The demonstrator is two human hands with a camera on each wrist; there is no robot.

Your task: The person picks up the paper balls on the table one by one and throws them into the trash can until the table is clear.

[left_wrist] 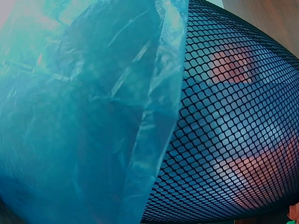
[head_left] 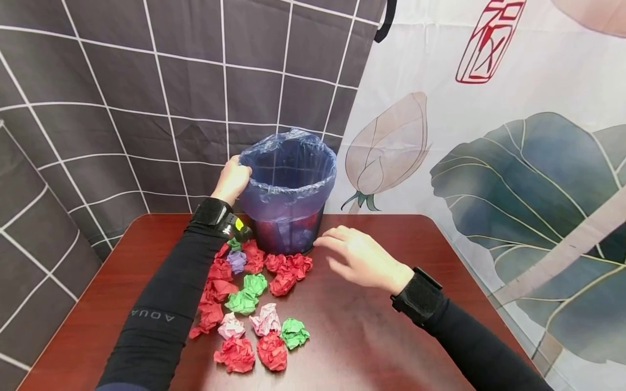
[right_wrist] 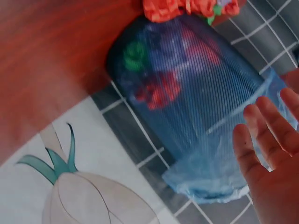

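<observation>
My left hand (head_left: pixel 232 180) pinches the bin (head_left: pixel 288 236) at its rim, probably steadying it; my right hand (head_left: pixel 364 258) hovers spread

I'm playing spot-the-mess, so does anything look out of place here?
Yes: crumpled paper balls lie scattered on the table, in front of the bin. That looks odd because scrunched-up paper usually goes inside, and red and green pieces show through its side. I can't see anything broken.

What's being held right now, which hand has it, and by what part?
The left hand holds the mesh bin by the left side of its liner-covered rim in the head view. The right hand holds nothing.
</observation>
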